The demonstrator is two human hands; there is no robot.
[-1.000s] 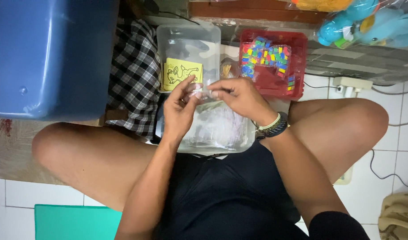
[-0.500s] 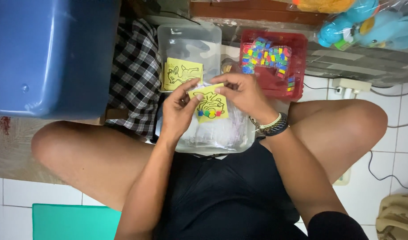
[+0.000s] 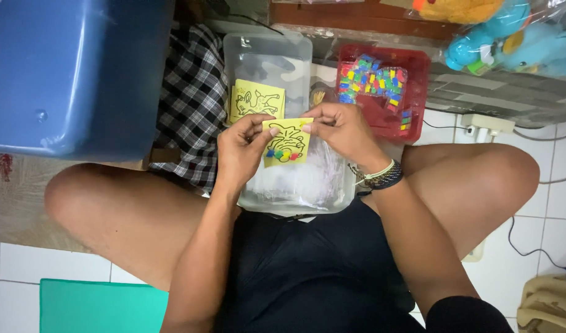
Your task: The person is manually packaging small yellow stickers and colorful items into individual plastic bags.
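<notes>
A second ago my hands were down in the box with no card showing; now they have lifted a small yellow paper card with a black animal drawing and colored dots (image 3: 286, 142) up between them.

The big blue plastic tub (image 3: 73, 74) sits far to my left. Next to it lies a black and white checked cloth (image 3: 190, 105). A clear plastic box full of see-through bags (image 3: 295, 185) rests in front of my lap, under my hands. Another clear plastic box (image 3: 267, 61) behind it holds a second yellow drawing card (image 3: 256, 103). The red plastic tray of little colored pieces (image 3: 381, 86) is to the right.

My left hand (image 3: 243, 151) pinches the card's left edge. My right hand (image 3: 341, 129) pinches its top right corner. The card is up in the air, just above the bags.
</notes>
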